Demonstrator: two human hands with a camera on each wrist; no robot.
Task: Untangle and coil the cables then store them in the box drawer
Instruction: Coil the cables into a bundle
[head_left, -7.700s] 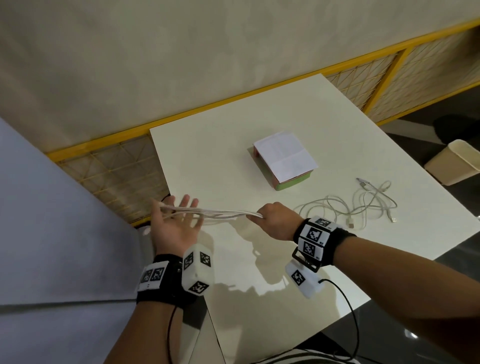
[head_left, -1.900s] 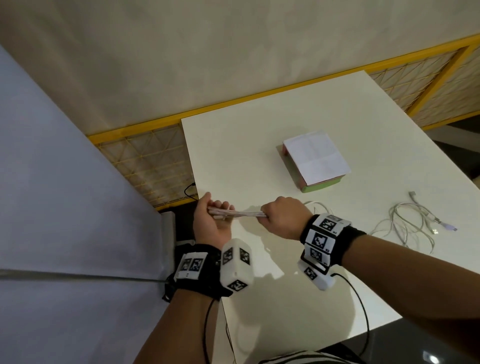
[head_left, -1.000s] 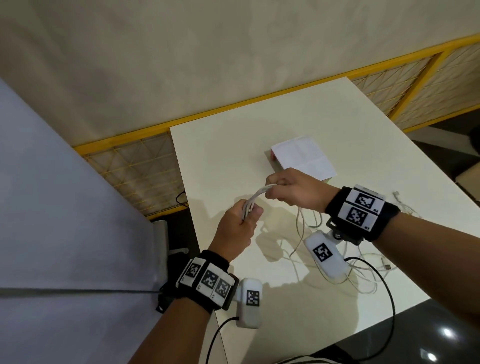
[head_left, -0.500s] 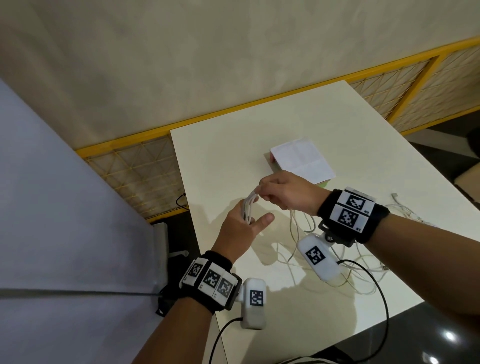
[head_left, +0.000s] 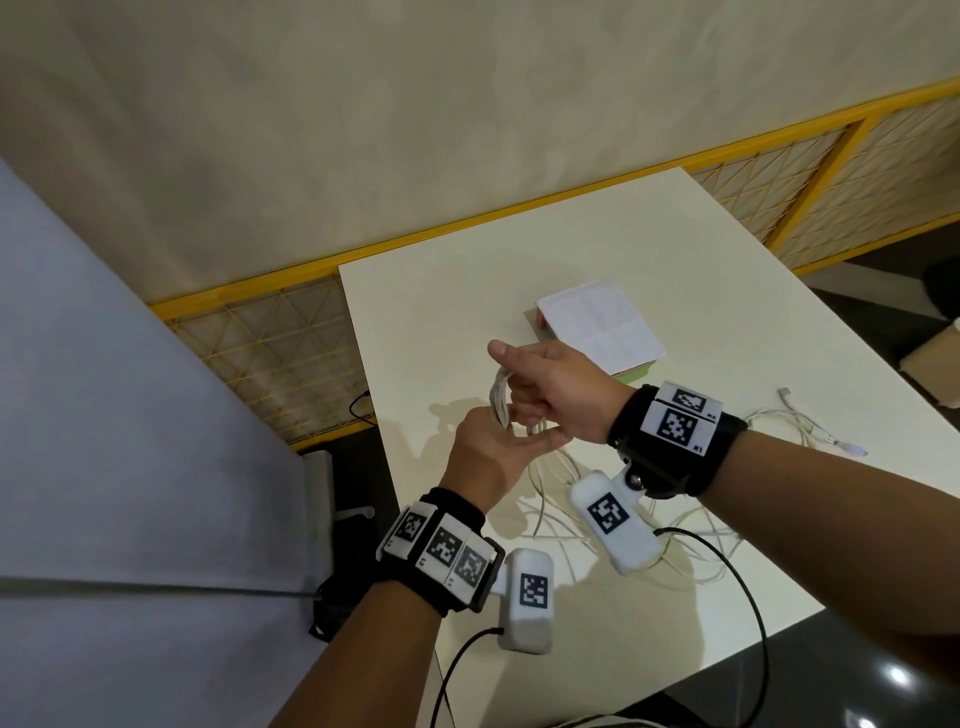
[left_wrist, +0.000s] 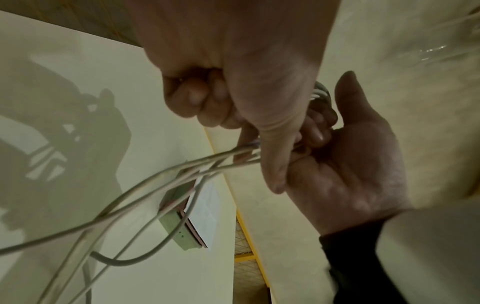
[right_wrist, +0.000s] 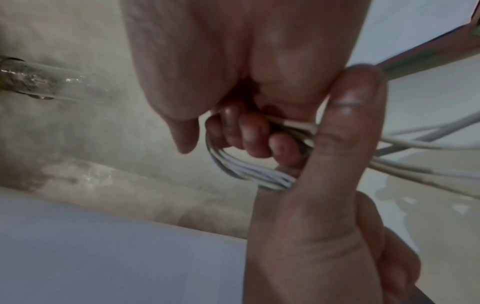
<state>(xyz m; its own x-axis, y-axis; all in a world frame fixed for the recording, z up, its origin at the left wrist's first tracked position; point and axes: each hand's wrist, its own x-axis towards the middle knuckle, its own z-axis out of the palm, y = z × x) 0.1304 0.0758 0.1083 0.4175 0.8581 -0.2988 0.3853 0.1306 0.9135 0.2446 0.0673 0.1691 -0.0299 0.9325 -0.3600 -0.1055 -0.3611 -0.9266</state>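
Note:
A white cable is folded into a short bundle (head_left: 500, 400) held above the table (head_left: 675, 249), just in front of the box (head_left: 597, 327). My left hand (head_left: 483, 452) grips the bundle from below, thumb pressed across the strands (right_wrist: 345, 123). My right hand (head_left: 540, 389) sits over it, fingers curled round the loops (right_wrist: 246, 139). Loose strands (head_left: 550, 499) trail from the hands down onto the table. The box, with a white top and a green and pink side (left_wrist: 187, 230), is closed. A second white cable (head_left: 800, 426) lies in a loose heap to the right.
A yellow-framed mesh railing (head_left: 291, 338) runs behind the table, below a beige wall. A grey partition (head_left: 130, 415) stands at the left, close to the table's left edge. A beige bin (head_left: 935, 364) sits on the floor at far right. Black camera leads (head_left: 727, 561) hang from my wrists.
Both hands moved from the table's left edge to over the table near the box. The bundle turned from flat to upright. My right hand rose over it while the loose tail dragged closer.

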